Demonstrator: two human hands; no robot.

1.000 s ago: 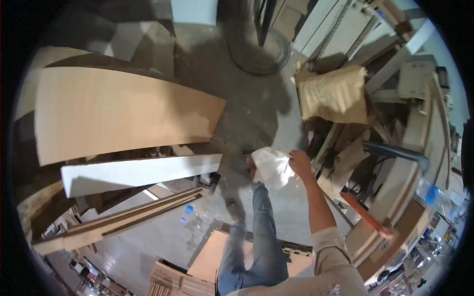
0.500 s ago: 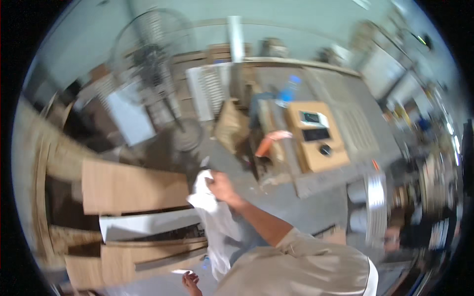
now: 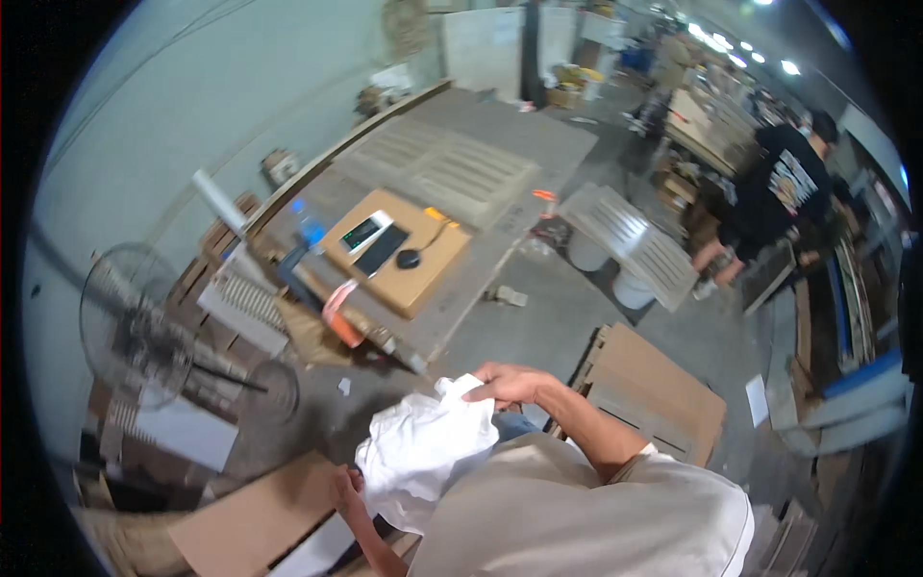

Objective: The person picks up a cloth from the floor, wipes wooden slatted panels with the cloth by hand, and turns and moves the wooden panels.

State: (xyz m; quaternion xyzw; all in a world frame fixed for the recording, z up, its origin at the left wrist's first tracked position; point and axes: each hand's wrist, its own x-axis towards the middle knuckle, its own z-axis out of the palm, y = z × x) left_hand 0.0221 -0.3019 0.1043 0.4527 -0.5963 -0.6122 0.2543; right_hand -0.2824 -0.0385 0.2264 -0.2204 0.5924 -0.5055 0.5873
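A crumpled white cloth [image 3: 423, 452] hangs in front of my body. My right hand [image 3: 508, 383] pinches its upper right corner between thumb and fingers. Lower on the other side, my left hand [image 3: 348, 489] is closed beside the cloth's left edge; what its fingers hold, if anything, is hidden. Just beyond the left hand lies a wood-toned board [image 3: 260, 514].
Ahead stands a workbench [image 3: 510, 260] with a cardboard box [image 3: 423, 284], phones, a water bottle [image 3: 308, 227] and an orange-handled tool [image 3: 341, 317]. A fan [image 3: 144, 337] stands left. Cardboard [image 3: 663, 385] lies right. A slatted panel [image 3: 663, 269] rests on buckets. A co-worker [image 3: 784, 183] bends farther right.
My view has swung right. My right hand has brought the white cloth in front of my body, where it is more bunched. My left hand has risen beside it.
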